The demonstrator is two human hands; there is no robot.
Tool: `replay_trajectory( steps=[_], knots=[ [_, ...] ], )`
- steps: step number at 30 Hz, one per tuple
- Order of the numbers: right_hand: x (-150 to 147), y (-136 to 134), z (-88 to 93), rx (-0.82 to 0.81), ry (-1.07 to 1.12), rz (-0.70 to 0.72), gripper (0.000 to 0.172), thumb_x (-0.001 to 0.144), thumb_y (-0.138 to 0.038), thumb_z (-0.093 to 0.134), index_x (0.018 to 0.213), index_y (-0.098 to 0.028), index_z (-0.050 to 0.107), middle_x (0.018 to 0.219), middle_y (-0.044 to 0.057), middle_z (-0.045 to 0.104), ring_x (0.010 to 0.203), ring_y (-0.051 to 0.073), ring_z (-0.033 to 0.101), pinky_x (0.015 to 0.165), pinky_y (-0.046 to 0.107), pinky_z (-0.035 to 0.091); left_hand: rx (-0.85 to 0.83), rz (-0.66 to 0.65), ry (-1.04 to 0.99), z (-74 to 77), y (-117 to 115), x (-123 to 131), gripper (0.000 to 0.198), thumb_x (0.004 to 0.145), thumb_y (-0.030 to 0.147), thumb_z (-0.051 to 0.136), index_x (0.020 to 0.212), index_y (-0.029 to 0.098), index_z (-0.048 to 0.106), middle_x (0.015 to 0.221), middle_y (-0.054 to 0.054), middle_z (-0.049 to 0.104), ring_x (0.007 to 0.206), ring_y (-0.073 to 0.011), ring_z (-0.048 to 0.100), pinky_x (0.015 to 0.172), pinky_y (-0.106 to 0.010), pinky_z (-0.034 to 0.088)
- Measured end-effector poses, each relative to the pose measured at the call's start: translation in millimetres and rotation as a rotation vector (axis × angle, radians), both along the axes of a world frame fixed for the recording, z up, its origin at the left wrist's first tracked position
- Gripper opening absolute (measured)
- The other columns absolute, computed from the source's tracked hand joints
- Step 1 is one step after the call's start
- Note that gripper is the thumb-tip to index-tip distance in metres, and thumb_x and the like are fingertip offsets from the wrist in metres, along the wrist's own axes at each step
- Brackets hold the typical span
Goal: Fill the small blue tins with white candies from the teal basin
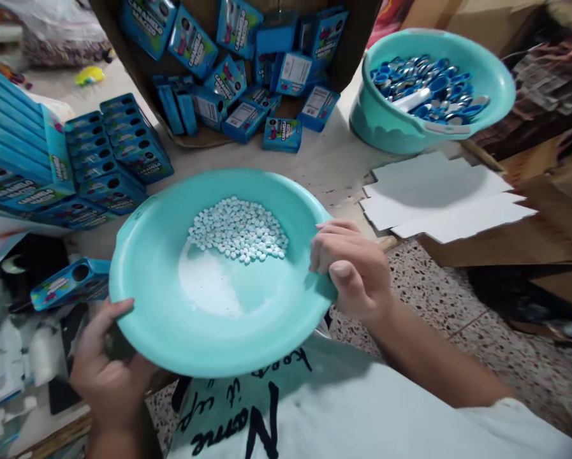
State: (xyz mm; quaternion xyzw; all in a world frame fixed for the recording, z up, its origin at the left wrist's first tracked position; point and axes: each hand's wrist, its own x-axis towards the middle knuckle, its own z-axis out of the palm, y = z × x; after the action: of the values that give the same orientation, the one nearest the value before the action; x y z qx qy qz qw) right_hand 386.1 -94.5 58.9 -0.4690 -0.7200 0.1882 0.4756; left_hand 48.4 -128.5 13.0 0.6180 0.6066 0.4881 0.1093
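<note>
A wide turquoise plastic basin [146,306] is held in front of my body, tilted, with its near rim over my shirt. Many small pale candies [238,229] lie in a heap toward its far side, and white powder [209,284] coats part of the bottom. My left hand [108,370] grips the near left rim, thumb on top and the other fingers under the basin. At the right rim, my right hand [352,268] is closed, fingers curled over the edge; what its fingertips touch inside is partly hidden.
An open cardboard box [190,137] with loose blue candy boxes [282,134] lies beyond the basin. More blue boxes [137,146] stand stacked at left. Another turquoise basin [386,131] holds blue and silver pieces. Flat white cardboard sheets [424,191] overhang the table's right edge.
</note>
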Motion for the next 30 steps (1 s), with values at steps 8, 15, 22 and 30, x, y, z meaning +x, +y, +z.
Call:
replay_trajectory(
  steps=[8,15,22,30],
  knots=[
    [2,-3,-24.6,0.08,-0.111,-0.008,0.052,0.109,-0.043,0.025,0.065,-0.022,0.041,0.058,0.0,0.052,0.057,0.016,0.048,0.088,0.042,0.043,-0.088,-0.091,0.228,-6.4,3,-1,0.046,0.072,0.034,0.076,0.115,0.022,0.069,0.129,-0.01,0.068,0.116,-0.0296,0.067,0.095,-0.039,0.055],
    [-4,-7,-34.5,0.169,-0.299,-0.007,0.051,0.109,-0.037,0.021,0.066,-0.023,0.045,0.061,0.002,0.052,0.062,0.018,0.045,0.089,0.04,0.043,-0.26,-0.131,0.421,-8.4,4,-19,0.046,0.073,0.023,0.064,0.118,0.027,0.07,0.123,-0.006,0.072,0.111,-0.0282,0.069,0.089,-0.035,0.054],
    [-3,-10,-45.2,0.22,-0.281,0.015,0.047,0.107,-0.034,0.027,0.066,-0.023,0.046,0.061,0.002,0.053,0.063,0.019,0.048,0.089,0.042,0.044,-0.17,-0.271,0.469,-3.5,8,-12,0.053,0.074,0.015,0.055,0.123,0.027,0.071,0.1,-0.002,0.077,0.087,-0.0236,0.072,0.073,-0.03,0.054],
    [10,0,-30.7,0.227,-0.375,0.194,0.025,0.101,-0.026,0.052,0.076,-0.022,0.056,0.075,0.002,0.062,0.071,0.017,0.058,0.081,0.038,0.052,0.018,-0.223,0.357,-13.4,-2,-40,0.051,0.074,0.048,0.083,0.118,0.027,0.071,0.093,-0.005,0.077,0.083,-0.0267,0.072,0.075,-0.037,0.055]
  ],
)
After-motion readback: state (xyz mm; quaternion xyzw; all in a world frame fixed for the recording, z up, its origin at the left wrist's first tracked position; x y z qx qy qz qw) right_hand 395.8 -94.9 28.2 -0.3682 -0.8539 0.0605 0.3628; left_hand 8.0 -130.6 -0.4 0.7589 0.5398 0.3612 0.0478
